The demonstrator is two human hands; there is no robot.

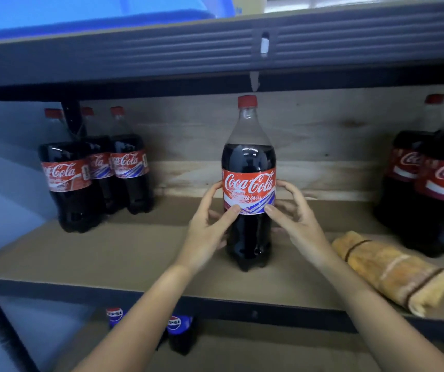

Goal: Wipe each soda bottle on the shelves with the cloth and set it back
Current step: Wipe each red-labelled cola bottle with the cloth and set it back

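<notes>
From the head view, a Coca-Cola bottle [249,183] stood upright mid-shelf [124,253]. The left hand [210,224] and right hand [293,218] clasped its label from both sides. The rolled cloth [392,269] lay just right.

A: Hands?
B: Both forearms reach forward, bare. Left hand [210,224] and right hand [293,218] face each other, palms inward.
A: Fingers?
B: Curled, thumbs forward, gripping the same bottle [249,183] from either side.
</notes>
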